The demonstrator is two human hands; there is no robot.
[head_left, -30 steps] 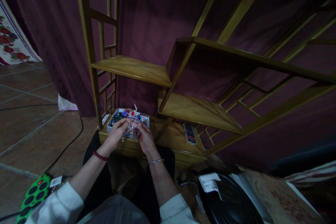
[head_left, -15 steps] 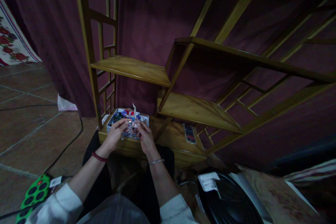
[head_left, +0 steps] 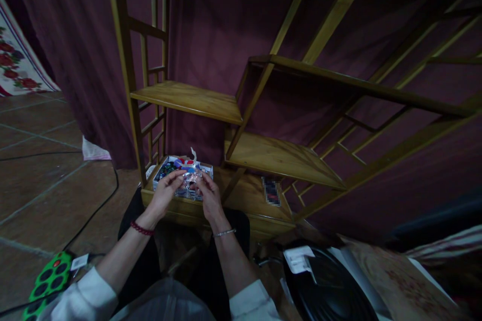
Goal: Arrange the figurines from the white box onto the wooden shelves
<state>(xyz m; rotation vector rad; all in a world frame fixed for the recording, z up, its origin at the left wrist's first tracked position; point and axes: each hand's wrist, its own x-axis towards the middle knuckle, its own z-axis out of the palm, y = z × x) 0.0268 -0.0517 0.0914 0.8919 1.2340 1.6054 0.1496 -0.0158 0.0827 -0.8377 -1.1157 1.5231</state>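
Note:
Between my hands is a crinkled clear plastic bag (head_left: 191,180), shiny, with something pinkish inside that I cannot make out. My left hand (head_left: 166,191) pinches its left side, fingers closed. On the right side my right hand (head_left: 210,195) grips the bag with thumb and fingers. Just behind and below them, a white box (head_left: 155,183) sits on the low shelf, filled with small colourful items in blue, red, purple and dark green. A pale strip (head_left: 193,154) sticks up above the bag; where it is fixed is hidden.
A wooden shelving unit (head_left: 184,101) rises in front of me, with a blurred-out dark object (head_left: 271,191) on its low board. A green power strip (head_left: 52,273) with cables lies on the floor at left. A black rounded item (head_left: 331,286) is at lower right.
The plastic bag looks more spread out between my hands. My right hand has shifted very slightly to the right; the left has barely moved.

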